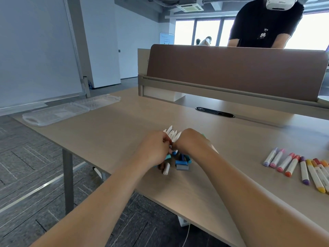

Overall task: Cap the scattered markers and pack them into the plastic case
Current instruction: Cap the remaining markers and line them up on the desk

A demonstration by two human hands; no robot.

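A cluster of white-bodied markers (171, 134) lies at the middle of the table, their far ends poking out beyond my hands. My left hand (154, 149) and my right hand (191, 142) meet over this cluster, fingers curled and pinching something small between them; exactly what is hidden. Loose blue, grey, brown and white caps (180, 162) lie just below my hands. A row of capped markers (295, 166) in purple, pink, orange and yellow lies at the right. The clear plastic case (58, 112) lies open at the table's far left corner.
A brown desk divider (236, 68) runs along the back of the table, with a black cable grommet (214, 112) in front of it. A person in a black shirt (263, 24) stands behind the divider. The table's left edge drops to the carpeted floor.
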